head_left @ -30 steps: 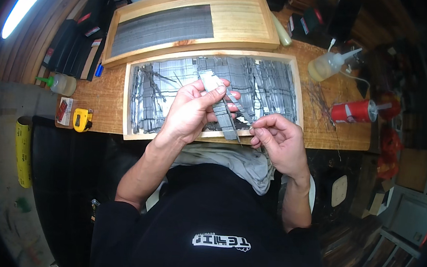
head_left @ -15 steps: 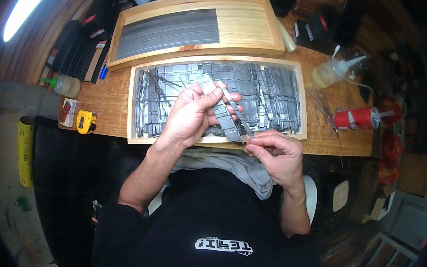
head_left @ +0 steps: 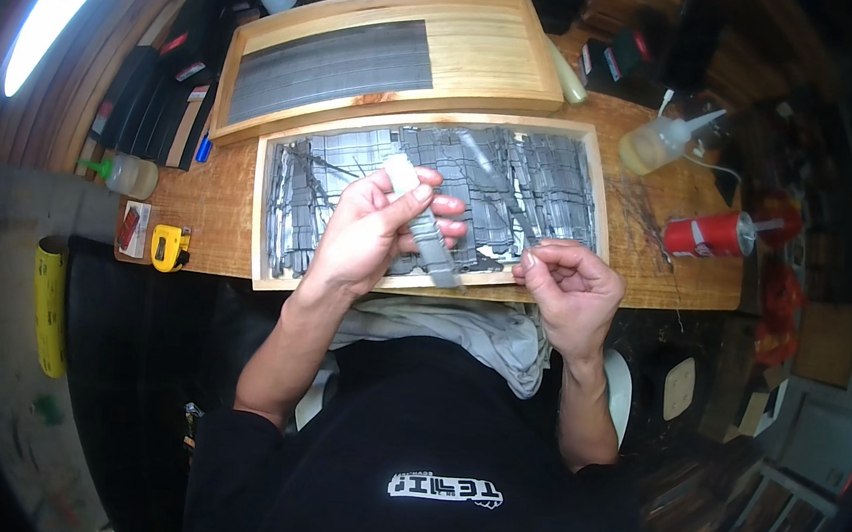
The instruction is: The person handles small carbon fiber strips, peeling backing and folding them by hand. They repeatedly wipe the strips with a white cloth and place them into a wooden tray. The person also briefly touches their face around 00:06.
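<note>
My left hand [head_left: 361, 229] pinches a narrow bundle of flat grey strips [head_left: 426, 234] between thumb and fingers, tilted with its pale end up and its lower end smeared by motion. Between the thumb and fingertips of my right hand [head_left: 576, 290] is the lower end of a single thin grey strip [head_left: 512, 213]; its upper part is blurred. Both hands are over the near edge of a shallow wooden tray [head_left: 600, 195]. Many dark and silvery strips [head_left: 558, 181] lie packed in rows inside that tray, partly hidden by my hands.
Behind stands a second wooden tray [head_left: 493, 51] with a grey sheet of strips [head_left: 336, 69]. A squeeze bottle [head_left: 656, 144] and red can [head_left: 707, 234] are at right. A yellow tape measure [head_left: 169, 248] and green-tipped bottle [head_left: 133, 176] are at left. Loose thin strands [head_left: 642, 215] lie near the can.
My right hand has moved right with the single strip, away from the bundle it was beside. My left hand has shifted slightly left, still gripping the bundle.
</note>
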`<move>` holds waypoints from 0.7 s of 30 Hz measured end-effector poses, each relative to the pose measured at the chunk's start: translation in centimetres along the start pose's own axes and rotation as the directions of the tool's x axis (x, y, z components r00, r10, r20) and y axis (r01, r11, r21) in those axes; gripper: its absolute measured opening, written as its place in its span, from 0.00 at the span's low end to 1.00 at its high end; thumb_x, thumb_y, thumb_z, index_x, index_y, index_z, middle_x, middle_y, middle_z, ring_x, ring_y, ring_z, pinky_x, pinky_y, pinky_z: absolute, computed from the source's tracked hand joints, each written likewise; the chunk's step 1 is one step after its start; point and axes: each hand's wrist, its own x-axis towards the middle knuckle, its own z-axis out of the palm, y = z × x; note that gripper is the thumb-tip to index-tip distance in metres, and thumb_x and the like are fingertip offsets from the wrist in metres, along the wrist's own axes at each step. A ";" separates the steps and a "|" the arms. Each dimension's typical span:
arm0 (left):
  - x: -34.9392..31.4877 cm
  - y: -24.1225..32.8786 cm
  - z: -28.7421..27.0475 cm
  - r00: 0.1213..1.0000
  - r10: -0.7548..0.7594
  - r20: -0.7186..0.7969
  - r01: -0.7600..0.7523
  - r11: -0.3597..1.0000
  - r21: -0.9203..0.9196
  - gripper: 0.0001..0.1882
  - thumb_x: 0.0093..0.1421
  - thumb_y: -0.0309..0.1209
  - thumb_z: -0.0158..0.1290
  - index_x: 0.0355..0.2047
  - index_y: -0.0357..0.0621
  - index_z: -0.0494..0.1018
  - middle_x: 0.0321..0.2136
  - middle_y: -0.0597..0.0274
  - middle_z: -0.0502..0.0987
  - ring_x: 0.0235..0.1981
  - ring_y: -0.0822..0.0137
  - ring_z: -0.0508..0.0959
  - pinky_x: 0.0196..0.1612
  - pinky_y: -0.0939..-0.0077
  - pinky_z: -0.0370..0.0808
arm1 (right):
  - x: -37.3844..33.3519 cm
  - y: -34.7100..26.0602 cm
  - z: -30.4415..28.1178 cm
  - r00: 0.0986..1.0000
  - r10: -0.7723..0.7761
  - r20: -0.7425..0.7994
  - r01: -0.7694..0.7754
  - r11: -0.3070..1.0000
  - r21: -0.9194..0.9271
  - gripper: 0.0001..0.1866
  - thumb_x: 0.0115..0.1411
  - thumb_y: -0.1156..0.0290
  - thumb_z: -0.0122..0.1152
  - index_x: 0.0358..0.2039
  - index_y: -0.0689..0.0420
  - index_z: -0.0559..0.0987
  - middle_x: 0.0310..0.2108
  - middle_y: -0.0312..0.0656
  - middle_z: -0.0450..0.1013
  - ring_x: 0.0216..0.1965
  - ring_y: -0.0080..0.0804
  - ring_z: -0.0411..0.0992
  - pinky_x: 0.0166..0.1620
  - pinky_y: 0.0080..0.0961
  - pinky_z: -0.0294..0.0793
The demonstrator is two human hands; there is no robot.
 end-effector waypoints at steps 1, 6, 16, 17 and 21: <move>-0.2 0.0 -0.6 1.000 0.009 0.023 -0.009 1.000 -0.002 0.08 0.75 0.29 0.51 0.50 0.39 0.72 0.38 0.50 0.83 0.40 0.57 0.87 0.43 0.63 0.87 | 0.2 0.1 -0.1 0.999 0.015 -0.042 -0.014 0.999 0.030 0.06 0.62 0.88 0.66 0.39 0.70 0.82 0.38 0.46 0.81 0.37 0.28 0.83 0.43 0.21 0.85; -1.9 1.0 -2.3 0.998 0.045 0.039 -0.045 0.999 -0.019 0.09 0.75 0.29 0.50 0.51 0.38 0.70 0.37 0.49 0.83 0.38 0.55 0.88 0.43 0.61 0.88 | 1.6 -0.2 -0.4 0.995 -0.055 -0.082 0.050 0.997 -0.063 0.06 0.60 0.89 0.67 0.37 0.68 0.83 0.39 0.45 0.81 0.36 0.27 0.82 0.42 0.20 0.84; -2.9 0.5 -3.0 0.998 0.059 0.036 -0.052 0.984 -0.168 0.11 0.76 0.31 0.50 0.52 0.38 0.69 0.42 0.44 0.83 0.44 0.51 0.87 0.48 0.57 0.88 | 0.9 -1.1 0.8 0.991 -0.107 0.078 0.132 0.850 -0.510 0.06 0.55 0.86 0.72 0.35 0.67 0.87 0.35 0.45 0.82 0.35 0.26 0.82 0.40 0.19 0.83; -2.8 0.4 -2.7 0.999 0.050 0.011 -0.048 0.986 -0.158 0.11 0.76 0.31 0.49 0.52 0.38 0.69 0.41 0.45 0.83 0.44 0.51 0.87 0.47 0.57 0.88 | 0.7 -1.3 0.7 0.987 -0.145 0.068 0.160 0.847 -0.507 0.06 0.55 0.86 0.73 0.35 0.67 0.87 0.34 0.46 0.83 0.35 0.27 0.82 0.40 0.20 0.83; -2.7 -0.2 -0.6 1.000 0.009 -0.026 -0.012 0.989 -0.144 0.09 0.76 0.30 0.49 0.52 0.40 0.70 0.44 0.46 0.82 0.45 0.52 0.86 0.47 0.58 0.87 | -0.1 -2.9 0.0 0.975 -0.189 0.113 0.220 0.856 -0.467 0.06 0.54 0.84 0.75 0.34 0.65 0.88 0.34 0.45 0.84 0.36 0.30 0.83 0.40 0.23 0.83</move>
